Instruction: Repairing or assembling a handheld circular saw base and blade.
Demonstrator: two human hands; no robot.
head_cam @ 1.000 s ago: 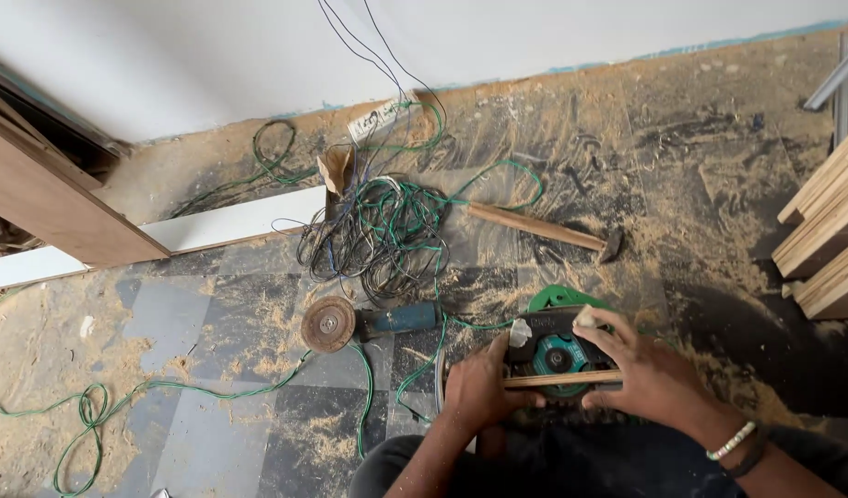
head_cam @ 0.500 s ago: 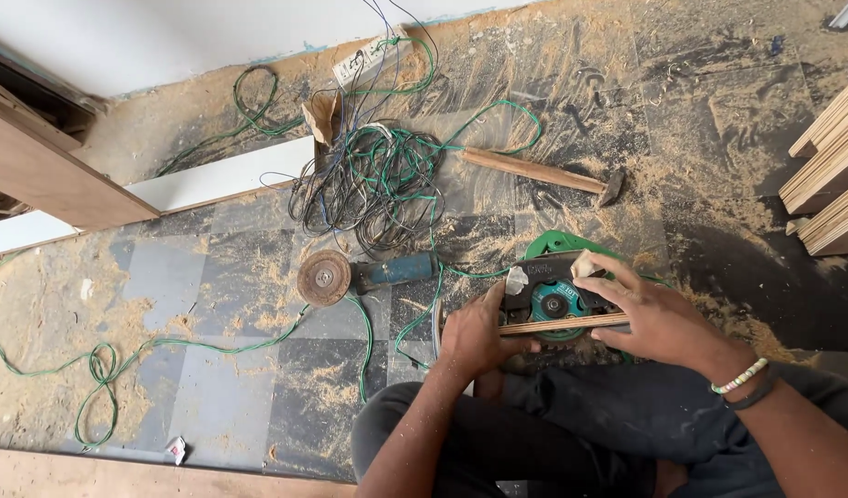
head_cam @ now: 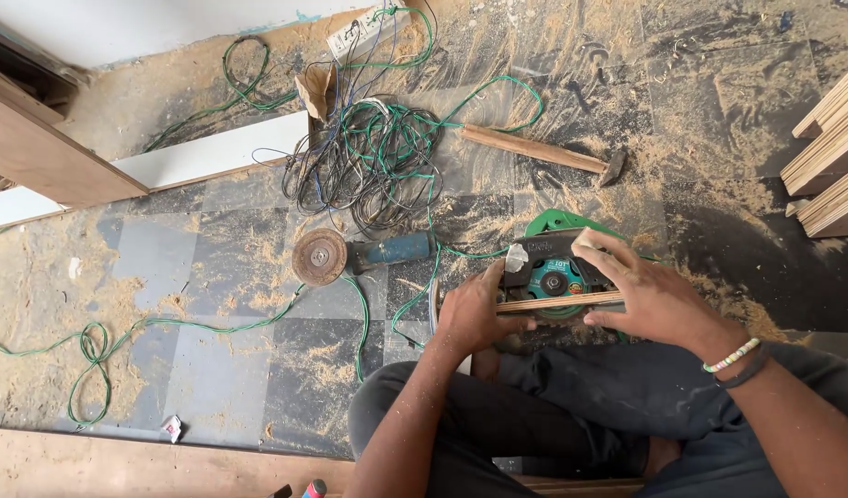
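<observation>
Keep left hand point(head_cam: 472, 314) and right hand point(head_cam: 647, 293) pinching the wood strip point(head_cam: 558, 302) flat, seemingly against the green saw point(head_cam: 551, 263).

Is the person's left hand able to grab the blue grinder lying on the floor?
Probably yes, once it lets go. The left hand is holding a thin wooden strip against the green saw. The blue grinder lies just to that hand's left, with only a thin green wire on the floor between them.
</observation>
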